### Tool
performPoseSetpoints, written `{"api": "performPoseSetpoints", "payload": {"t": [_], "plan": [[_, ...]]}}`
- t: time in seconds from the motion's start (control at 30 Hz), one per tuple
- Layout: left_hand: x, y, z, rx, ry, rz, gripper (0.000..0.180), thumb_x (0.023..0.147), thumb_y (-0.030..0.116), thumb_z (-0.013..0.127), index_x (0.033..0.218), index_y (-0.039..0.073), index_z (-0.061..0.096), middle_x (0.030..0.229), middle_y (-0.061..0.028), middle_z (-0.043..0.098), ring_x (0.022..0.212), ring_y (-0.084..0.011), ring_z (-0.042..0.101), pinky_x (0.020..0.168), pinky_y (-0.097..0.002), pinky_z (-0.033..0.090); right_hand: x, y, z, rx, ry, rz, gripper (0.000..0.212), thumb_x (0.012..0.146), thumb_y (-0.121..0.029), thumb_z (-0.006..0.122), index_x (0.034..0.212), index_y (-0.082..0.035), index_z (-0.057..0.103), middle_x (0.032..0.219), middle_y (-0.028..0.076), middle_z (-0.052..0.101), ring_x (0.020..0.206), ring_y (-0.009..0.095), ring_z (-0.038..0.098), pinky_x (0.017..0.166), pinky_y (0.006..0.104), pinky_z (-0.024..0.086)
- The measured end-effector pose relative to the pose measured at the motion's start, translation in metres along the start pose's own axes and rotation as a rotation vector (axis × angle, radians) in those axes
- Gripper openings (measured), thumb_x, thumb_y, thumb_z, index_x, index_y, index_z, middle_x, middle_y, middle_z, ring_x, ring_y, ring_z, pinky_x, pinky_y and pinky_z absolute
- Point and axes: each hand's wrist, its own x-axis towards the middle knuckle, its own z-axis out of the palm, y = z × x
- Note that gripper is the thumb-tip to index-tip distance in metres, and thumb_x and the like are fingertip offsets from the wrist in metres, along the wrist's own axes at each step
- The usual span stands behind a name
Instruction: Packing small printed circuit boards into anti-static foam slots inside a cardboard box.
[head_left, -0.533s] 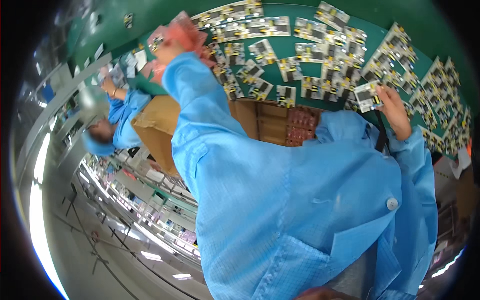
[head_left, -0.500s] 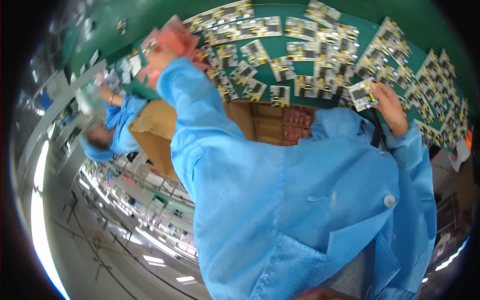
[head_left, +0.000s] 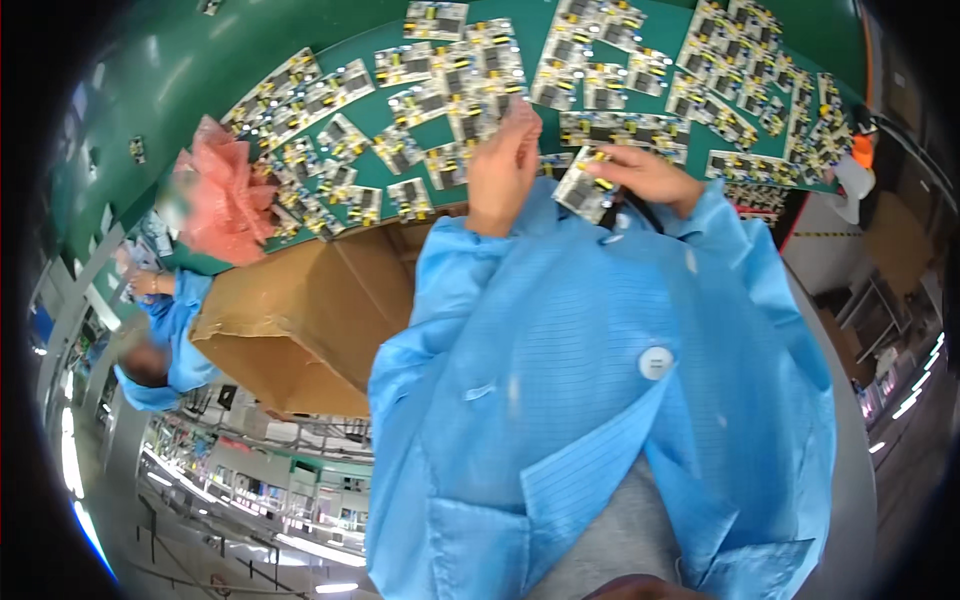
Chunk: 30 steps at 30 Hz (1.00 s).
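Observation:
Close to the front of my jacket, my right hand [head_left: 655, 180] grips a circuit board [head_left: 583, 188], white with dark and yellow parts, tilted and held by its edge. Left of it, my left hand [head_left: 500, 170] is raised over the near part of the table, its fingers pointing away from me. Those fingers are blurred and partly turned from view, so whether they hold anything is unclear. Just past the fingertips lie more circuit boards [head_left: 455, 80] in rows and clusters. A crumpled heap of pink bubble wrap [head_left: 215, 195] rests at the left.
Boards cover much of the green table [head_left: 350, 45], reaching to a group at the far right [head_left: 745, 60]. An open cardboard box [head_left: 300, 310] stands against the table's near edge on my left. Beyond it a co-worker in a blue sleeve [head_left: 190, 300] works at the same table.
My left hand has left the pink bubble wrap and come right, near my right hand. The right hand has brought its circuit board in toward my body. My view has shifted to the right.

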Motion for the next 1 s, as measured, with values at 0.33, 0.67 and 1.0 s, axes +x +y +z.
{"api": "performPoseSetpoints", "payload": {"t": [0.33,0.67,1.0], "plan": [[-0.008,0.028,0.025,0.139,-0.248,0.170,0.017,0.074,0.005,0.066,0.090,0.011,0.068,0.073,-0.0073,0.066,0.061,-0.0230,0.063,0.053,-0.0330,0.048,-0.046,0.086,-0.025,0.316,0.149,-0.132,0.044,0.100,-0.043,0.035,0.124,-0.011,0.053,0.079,-0.007,0.054,0.062,0.001,0.041,0.054,0.0157,0.034],[-0.023,0.036,0.126,0.228,-0.665,0.585,0.020,0.068,0.008,0.065,0.088,0.009,0.063,0.094,-0.0089,0.058,0.094,-0.0283,0.056,0.079,-0.0391,0.046,-0.080,0.223,-0.026,0.529,0.649,-0.135,0.032,0.098,-0.037,0.045,0.114,-0.010,0.052,0.083,-0.003,0.055,0.064,0.003,0.049,0.059,0.0173,0.042],[-0.037,0.036,0.151,0.499,-0.802,0.664,0.032,0.072,0.019,0.064,0.104,0.016,0.063,0.102,-0.0096,0.054,0.104,-0.0284,0.052,0.090,-0.0420,0.042,-0.094,0.265,-0.019,0.636,0.474,-0.224,0.043,0.095,-0.026,0.053,0.132,-0.008,0.040,0.093,0.000,0.058,0.076,0.004,0.053,0.068,0.0188,0.044]]}}
